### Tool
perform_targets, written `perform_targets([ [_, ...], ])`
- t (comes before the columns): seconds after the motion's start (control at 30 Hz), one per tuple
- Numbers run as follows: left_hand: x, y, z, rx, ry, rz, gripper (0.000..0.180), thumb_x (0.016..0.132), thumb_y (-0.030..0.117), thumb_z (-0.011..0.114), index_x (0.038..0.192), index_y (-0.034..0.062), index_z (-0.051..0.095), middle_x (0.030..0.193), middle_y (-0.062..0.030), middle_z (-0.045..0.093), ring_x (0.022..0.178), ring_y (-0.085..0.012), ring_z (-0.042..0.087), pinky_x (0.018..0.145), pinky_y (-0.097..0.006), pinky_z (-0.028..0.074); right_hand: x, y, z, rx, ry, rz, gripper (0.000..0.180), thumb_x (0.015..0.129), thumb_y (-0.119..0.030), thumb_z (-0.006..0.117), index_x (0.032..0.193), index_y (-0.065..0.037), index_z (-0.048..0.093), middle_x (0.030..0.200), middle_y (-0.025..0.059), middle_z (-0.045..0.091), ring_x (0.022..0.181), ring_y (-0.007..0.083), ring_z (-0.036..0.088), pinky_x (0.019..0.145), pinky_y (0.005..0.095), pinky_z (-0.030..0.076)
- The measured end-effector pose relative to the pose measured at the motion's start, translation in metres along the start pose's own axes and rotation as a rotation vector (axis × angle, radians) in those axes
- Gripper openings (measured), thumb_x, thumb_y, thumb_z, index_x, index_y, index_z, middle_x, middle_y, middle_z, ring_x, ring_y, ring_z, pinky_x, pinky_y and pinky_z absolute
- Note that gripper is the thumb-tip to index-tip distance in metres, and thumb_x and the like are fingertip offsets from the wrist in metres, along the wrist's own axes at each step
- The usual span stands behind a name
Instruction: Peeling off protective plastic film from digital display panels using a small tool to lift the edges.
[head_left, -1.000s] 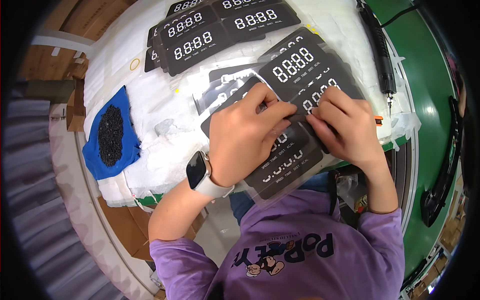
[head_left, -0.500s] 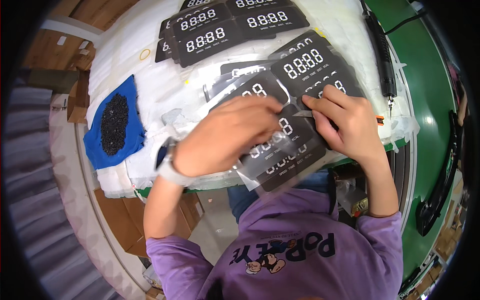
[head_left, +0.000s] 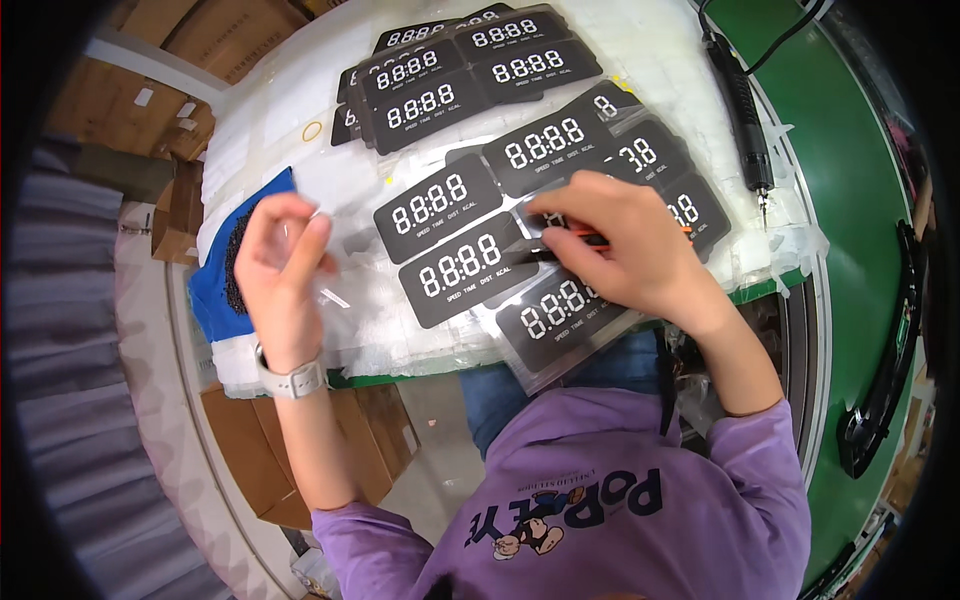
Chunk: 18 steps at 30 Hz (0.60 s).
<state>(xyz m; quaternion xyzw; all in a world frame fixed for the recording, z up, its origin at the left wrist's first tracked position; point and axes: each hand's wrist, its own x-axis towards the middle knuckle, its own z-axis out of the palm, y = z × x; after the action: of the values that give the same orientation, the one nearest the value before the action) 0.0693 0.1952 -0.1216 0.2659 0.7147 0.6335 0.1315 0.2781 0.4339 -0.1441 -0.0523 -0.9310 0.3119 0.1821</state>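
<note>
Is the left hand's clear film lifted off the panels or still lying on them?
Lifted: the left hand pinches the clear film beside the blue tray.

Light: bright, even, from overhead; white table cover (head_left: 660,60) near washed out at 12 o'clock.
Shadows: soft, short.
Glare: faint sheen on black display panels (head_left: 437,206).
Distortion: fisheye bending, dark vignette at the rim.
Blur: slight at edges.

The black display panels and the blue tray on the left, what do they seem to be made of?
The black display panels look like glossy plastic sheet, judging by the sheen and clear film wrapping on some. The blue tray looks like soft foam or fabric with a matte surface; the picture leaves that open.
</note>
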Motion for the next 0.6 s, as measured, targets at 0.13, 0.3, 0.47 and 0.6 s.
perform_targets([
  [0.13, 0.011, 0.026, 0.065, 0.005, -0.206, 0.068, 0.021, 0.1, 0.006, 0.061, 0.12, 0.0013, 0.064, 0.105, -0.0051, 0.066, 0.068, -0.0067, 0.056, 0.063, -0.024, 0.05, -0.003, 0.021, -0.028, -0.046, 0.3, 0.134, 0.019, 0.086, -0.014, 0.075, 0.1, -0.003, 0.069, 0.087, 0.0135, 0.067, 0.066, 0.0268, 0.067, 0.06, 0.0372, 0.052],
  [0.3, 0.03, 0.032, 0.139, 0.25, -0.479, 0.276, 0.024, 0.098, 0.012, 0.064, 0.121, 0.0052, 0.066, 0.085, -0.0008, 0.07, 0.059, -0.0044, 0.052, 0.052, -0.024, 0.04, -0.019, 0.063, -0.05, -0.228, 0.334, 0.263, 0.018, 0.085, -0.015, 0.075, 0.08, -0.002, 0.065, 0.081, 0.0132, 0.065, 0.066, 0.0326, 0.065, 0.064, 0.0419, 0.051],
  [0.47, 0.037, -0.004, 0.184, 0.532, -0.538, 0.511, 0.008, 0.09, 0.012, 0.07, 0.096, 0.0056, 0.07, 0.076, -0.008, 0.065, 0.059, -0.0175, 0.06, 0.055, -0.031, 0.045, -0.017, 0.06, -0.041, -0.288, 0.294, 0.266, 0.015, 0.087, -0.014, 0.071, 0.08, -0.003, 0.063, 0.08, 0.0105, 0.063, 0.066, 0.0348, 0.064, 0.061, 0.0444, 0.049],
  [0.6, 0.037, -0.014, 0.191, 0.486, -0.511, 0.525, 0.01, 0.083, 0.011, 0.076, 0.086, 0.007, 0.068, 0.077, -0.006, 0.066, 0.063, -0.0228, 0.065, 0.057, -0.034, 0.048, -0.017, 0.062, -0.044, -0.311, 0.274, 0.226, 0.014, 0.086, -0.012, 0.071, 0.08, -0.003, 0.062, 0.08, 0.0104, 0.063, 0.064, 0.0351, 0.062, 0.058, 0.0441, 0.048],
])
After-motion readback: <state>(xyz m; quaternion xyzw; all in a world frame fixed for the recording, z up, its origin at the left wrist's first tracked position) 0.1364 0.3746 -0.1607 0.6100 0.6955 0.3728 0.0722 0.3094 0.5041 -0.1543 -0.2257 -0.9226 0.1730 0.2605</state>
